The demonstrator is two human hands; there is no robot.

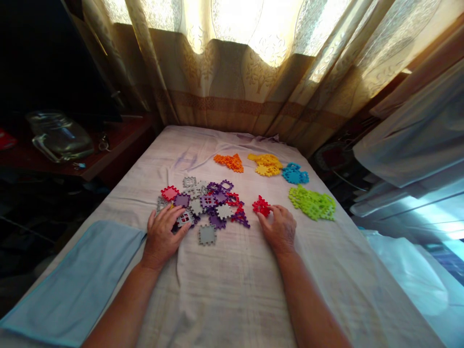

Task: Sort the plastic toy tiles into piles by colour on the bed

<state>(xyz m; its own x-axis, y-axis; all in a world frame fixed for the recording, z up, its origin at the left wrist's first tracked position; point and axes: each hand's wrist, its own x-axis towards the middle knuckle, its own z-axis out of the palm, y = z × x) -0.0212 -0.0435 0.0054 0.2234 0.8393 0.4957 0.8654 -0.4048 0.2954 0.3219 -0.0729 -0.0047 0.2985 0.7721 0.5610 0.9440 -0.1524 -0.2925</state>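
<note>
"Fingers of the right hand (pixel 281 229) are doing what?"

"Pinching a red interlocking tile (pixel 261 207), perhaps more than one, between the mixed pile (pixel 218 221) and the lime-green pieces (pixel 312 203) near the tabletop (pixel 224 299)'s right edge."

"And the left hand (pixel 163 237)?"

"Loosely spread at the pile's left side, beside a gray window tile (pixel 185 218); whether it presses anything, I can't tell."

"Farther up?"

"Orange pieces (pixel 230 163) and yellow pieces (pixel 266 165) toward the far edge, blue pieces (pixel 295 174) toward the far right corner."

"Near left corner?"

"A light blue cloth (pixel 79 275)."
</note>
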